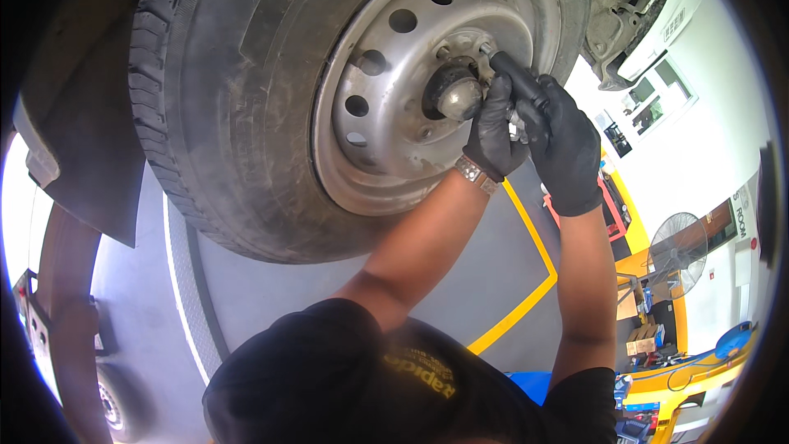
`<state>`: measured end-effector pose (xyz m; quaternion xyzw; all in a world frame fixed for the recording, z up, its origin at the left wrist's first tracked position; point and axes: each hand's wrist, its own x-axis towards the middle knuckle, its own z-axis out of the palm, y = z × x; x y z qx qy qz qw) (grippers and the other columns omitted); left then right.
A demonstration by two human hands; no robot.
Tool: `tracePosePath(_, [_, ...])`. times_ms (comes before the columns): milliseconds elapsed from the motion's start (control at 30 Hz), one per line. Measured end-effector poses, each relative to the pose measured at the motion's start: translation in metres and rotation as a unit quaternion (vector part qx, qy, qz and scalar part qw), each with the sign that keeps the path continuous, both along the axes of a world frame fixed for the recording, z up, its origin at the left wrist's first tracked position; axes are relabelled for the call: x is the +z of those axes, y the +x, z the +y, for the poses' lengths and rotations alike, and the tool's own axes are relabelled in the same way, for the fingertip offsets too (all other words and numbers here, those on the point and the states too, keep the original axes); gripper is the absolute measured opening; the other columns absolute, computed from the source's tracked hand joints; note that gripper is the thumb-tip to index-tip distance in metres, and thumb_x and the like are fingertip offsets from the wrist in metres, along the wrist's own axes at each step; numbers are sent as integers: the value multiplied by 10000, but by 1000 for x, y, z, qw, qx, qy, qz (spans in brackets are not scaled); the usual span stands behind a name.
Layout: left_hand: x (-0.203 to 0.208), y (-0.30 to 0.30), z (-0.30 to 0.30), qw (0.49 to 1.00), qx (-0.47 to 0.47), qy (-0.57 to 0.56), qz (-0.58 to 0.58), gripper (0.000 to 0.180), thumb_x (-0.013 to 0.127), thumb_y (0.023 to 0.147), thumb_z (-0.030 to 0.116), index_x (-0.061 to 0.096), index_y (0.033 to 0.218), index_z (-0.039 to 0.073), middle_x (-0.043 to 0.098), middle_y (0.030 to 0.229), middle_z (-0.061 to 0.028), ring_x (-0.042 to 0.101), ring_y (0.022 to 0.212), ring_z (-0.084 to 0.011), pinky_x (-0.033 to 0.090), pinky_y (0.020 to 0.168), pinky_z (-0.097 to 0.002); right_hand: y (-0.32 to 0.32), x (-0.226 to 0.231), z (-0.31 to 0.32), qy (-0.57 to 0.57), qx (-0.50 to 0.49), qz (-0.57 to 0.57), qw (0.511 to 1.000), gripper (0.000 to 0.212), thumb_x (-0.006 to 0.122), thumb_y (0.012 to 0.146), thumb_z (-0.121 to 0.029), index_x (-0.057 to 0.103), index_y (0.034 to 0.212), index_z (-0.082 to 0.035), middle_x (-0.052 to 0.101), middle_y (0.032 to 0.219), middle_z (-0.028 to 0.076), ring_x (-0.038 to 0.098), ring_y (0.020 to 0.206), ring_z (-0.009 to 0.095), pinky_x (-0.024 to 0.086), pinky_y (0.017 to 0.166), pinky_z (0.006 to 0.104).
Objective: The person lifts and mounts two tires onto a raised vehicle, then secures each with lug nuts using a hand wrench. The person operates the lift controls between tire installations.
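Observation:
A steel wheel (386, 144) with a worn tyre (238, 115) hangs in front of me. At its middle sits a rounded metal hub cap (460, 100), with wheel nuts around it. My right hand (567, 148), in a black glove, is closed around a black, tube-shaped socket tool (518, 74). The metal end of the tool meets the wheel at a nut position on the hub's upper right. Beside it, my left hand (495, 136), also gloved, is closed against the tool's lower part, next to some shiny metal. Fingers hide most of that metal.
The vehicle's underbody (629, 16) shows at the upper right and a dark flap (90, 148) at the left. Below runs a grey floor with a yellow line (526, 308). A standing fan (678, 251) and yellow equipment (657, 386) are at the right. Another wheel (111, 403) is lower left.

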<state>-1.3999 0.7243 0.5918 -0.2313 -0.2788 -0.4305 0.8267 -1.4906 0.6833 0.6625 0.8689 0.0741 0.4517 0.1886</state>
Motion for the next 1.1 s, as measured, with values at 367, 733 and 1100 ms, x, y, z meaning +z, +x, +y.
tracePosePath(367, [-3, -29, 21, 972, 38, 212, 90, 355, 552, 985, 473, 580, 969, 120, 552, 732, 16, 474, 544, -105, 400, 531, -247, 13, 7, 5, 10, 73, -31, 997, 242, 576, 974, -271, 630, 1011, -39, 624, 678, 114, 603, 554, 269, 476, 536, 388])
tracePosePath(733, [-210, -104, 133, 796, 347, 352, -350, 235, 561, 909, 154, 562, 1100, 16, 548, 893, -44, 534, 626, -133, 466, 588, -296, 6, 14, 19, -112, -48, 53, 991, 586, 702, 881, -177, 475, 1387, 12, 687, 997, 126, 620, 588, 239, 525, 557, 347])
tracePosePath(1100, [-141, -77, 184, 834, -119, 530, -99, 432, 542, 1003, 371, 482, 1280, 45, 500, 848, 7, 398, 567, -73, 363, 540, -245, 29, 0, 34, 169, 66, -18, 983, 308, 583, 962, -217, 598, 1247, -101, 702, 1073, 46, 610, 625, 169, 518, 552, 294])
